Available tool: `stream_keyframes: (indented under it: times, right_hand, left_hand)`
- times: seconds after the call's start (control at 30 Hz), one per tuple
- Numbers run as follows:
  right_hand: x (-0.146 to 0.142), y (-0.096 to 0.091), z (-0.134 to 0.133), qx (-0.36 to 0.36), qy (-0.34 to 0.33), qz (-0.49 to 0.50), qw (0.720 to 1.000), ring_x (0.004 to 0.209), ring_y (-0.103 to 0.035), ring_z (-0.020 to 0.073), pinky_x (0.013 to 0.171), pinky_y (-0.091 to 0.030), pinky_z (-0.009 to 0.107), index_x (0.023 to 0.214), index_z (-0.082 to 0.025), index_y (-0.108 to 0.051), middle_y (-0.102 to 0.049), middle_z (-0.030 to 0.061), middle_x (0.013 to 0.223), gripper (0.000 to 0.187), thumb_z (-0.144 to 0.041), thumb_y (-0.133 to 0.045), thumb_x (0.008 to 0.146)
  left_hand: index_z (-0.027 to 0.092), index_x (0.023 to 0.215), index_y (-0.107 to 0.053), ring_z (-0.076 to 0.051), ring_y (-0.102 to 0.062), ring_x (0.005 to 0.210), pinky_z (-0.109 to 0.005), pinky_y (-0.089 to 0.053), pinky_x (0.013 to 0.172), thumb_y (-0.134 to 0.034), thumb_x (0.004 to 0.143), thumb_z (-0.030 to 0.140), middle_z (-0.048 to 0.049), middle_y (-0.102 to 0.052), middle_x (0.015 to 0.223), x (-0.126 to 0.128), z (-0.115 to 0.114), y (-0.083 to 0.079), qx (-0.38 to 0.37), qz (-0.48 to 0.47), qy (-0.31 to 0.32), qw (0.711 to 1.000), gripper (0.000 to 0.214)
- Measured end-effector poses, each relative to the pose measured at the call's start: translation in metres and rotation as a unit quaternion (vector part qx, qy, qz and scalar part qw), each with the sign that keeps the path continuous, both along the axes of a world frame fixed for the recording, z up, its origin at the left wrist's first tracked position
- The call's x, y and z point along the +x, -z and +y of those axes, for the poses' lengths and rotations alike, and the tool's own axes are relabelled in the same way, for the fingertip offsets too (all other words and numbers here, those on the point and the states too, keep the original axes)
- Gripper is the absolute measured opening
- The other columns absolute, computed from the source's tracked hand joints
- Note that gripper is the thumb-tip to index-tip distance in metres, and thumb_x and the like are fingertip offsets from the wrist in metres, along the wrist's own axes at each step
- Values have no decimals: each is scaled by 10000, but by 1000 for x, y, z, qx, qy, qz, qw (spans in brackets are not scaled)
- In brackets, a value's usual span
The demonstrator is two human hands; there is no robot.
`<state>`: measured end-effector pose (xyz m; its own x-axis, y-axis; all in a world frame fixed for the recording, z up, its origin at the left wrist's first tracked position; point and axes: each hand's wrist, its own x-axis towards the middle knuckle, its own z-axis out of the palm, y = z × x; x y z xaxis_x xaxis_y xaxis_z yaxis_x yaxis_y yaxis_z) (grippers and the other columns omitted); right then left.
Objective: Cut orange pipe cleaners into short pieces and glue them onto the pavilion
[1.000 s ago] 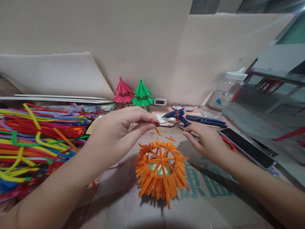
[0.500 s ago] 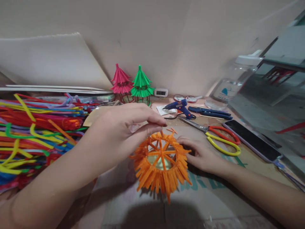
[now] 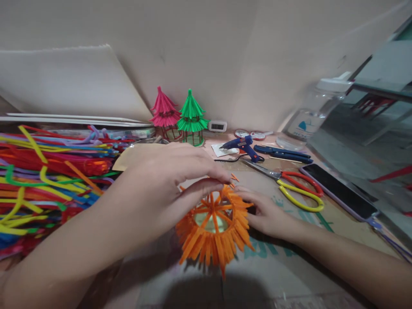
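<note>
An orange pipe-cleaner roof (image 3: 216,240), ringed with short fringe strips and crossed by spokes, stands over the cardboard. A pale round base shows through its open top. My left hand (image 3: 180,176) reaches over from the left, thumb and forefinger pinched at the roof's far rim. A short orange pipe-cleaner piece seems to be in the pinch, though the fingertips mostly cover it. From the right, my right hand (image 3: 262,210) has its curled fingers against the side of the roof and steadies it; its fingertips are partly hidden behind the fringe.
Colourful pipe cleaners (image 3: 38,189) are heaped at left. Pink (image 3: 163,109) and green (image 3: 192,113) pavilions stand by the wall near a small digital clock (image 3: 217,126). Rightward lie a glue gun (image 3: 243,146), scissors (image 3: 299,189), pliers-like blue tool (image 3: 283,153), phone (image 3: 339,191) and bottle (image 3: 309,118).
My left fingertips have moved slightly right and down onto the far rim. The orange roof has shifted a little left and tilted, with my right hand still at its side.
</note>
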<state>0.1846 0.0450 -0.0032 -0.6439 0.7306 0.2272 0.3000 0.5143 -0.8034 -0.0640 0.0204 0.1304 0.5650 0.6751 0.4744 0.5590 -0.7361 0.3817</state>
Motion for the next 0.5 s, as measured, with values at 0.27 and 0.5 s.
stream_keyframes:
  times: [0.27,0.5]
  right_hand:
    - [-8,-4,-6,-4,-50,9,999,1095,-644,214,984,-520,331,1103,-198,-712,-682,94,1151,211,-314,-661,934]
    - [-27,-5,-17,11,-28,34,999,1052,-650,203,992,-502,340,1119,-196,-694,-723,78,1121,234,-225,-708,887]
  left_hand:
    - [227,996,-740,-171,-719,1026,-222,-525,866,-582,981,198,2,-783,1036,-5,17,5,23,12,24,999,161]
    - [201,970,-741,-152,-738,925,-209,-539,785,-579,980,189,-1,-791,963,-5,26,10,15,27,52,998,163]
